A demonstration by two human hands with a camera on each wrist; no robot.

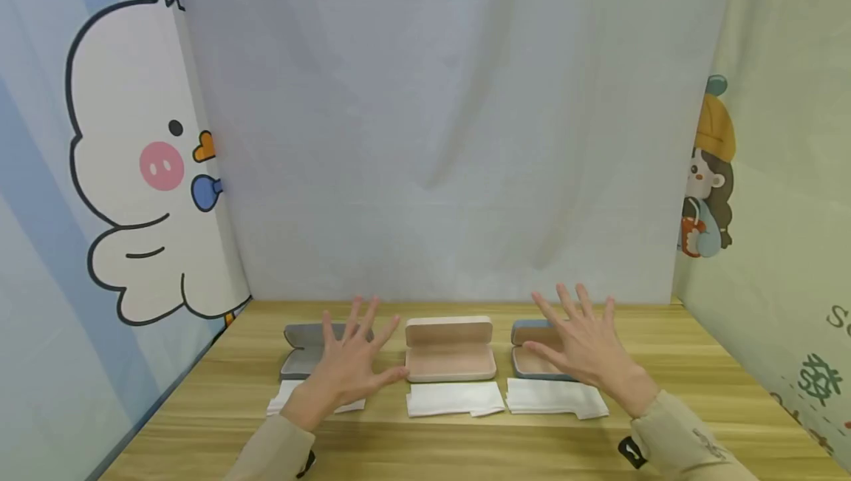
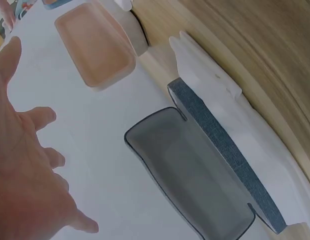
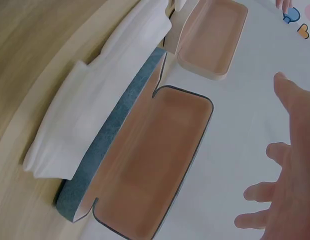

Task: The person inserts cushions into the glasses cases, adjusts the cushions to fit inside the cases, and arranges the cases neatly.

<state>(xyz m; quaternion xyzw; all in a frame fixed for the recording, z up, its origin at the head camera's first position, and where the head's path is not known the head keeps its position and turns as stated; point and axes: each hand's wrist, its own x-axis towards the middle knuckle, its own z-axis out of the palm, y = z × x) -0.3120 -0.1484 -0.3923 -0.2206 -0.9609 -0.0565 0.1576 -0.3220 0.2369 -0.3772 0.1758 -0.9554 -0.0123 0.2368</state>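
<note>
Three glasses cases stand in a row with their lids up: a grey case (image 1: 302, 359) at left, a cream case with pink lining (image 1: 450, 359) in the middle, and a blue case with pink lining (image 1: 532, 363) at right. A folded white cloth lies in front of each: left cloth (image 1: 282, 396), middle cloth (image 1: 455, 400), right cloth (image 1: 555, 398). My left hand (image 1: 349, 366), fingers spread, hovers over the grey case and partly hides it. Over the blue case, my right hand (image 1: 592, 344) is likewise spread and holds nothing.
The wooden table (image 1: 465, 451) reaches back to a pale hanging sheet (image 1: 432, 134). Printed curtains flank it, with a cartoon duck (image 1: 126, 97) at left and a cartoon girl (image 1: 711, 178) at right.
</note>
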